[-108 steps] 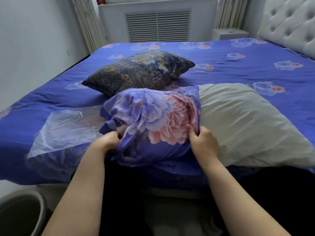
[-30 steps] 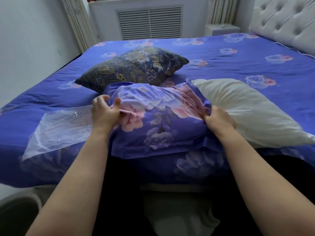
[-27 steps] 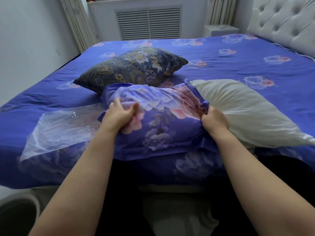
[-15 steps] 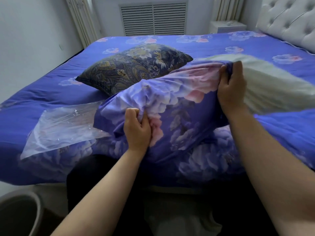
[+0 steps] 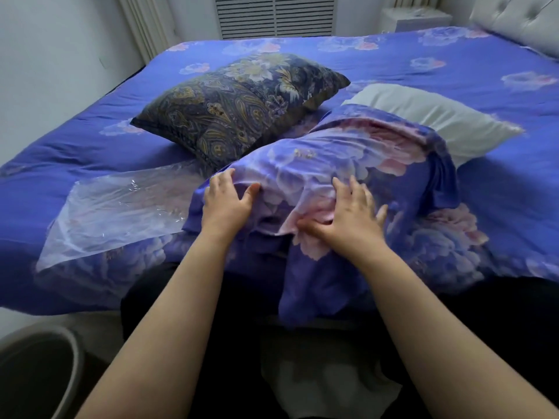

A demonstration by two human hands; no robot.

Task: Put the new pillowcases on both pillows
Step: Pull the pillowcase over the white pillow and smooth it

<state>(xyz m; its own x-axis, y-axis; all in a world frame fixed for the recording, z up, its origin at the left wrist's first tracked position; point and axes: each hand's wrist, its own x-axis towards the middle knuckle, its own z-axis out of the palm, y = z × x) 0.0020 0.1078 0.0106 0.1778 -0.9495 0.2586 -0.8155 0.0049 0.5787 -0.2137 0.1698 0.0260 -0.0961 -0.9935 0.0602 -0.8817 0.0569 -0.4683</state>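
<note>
Both hands, left hand and right hand, rest spread on the pillowcase. The pillow pokes out at two o'clock. Loose fabric could bunch and jam it.

A single head-worn camera looks forward and down from the near edge of the bed, tilted so the forearms rise from the bottom of the frame. It sits close above the hands: the left hand and right hand lie near the middle. Beyond the bed, the vent grille marks the far wall. The wide lens bends the bed's edges. No second view overlaps it.
</note>
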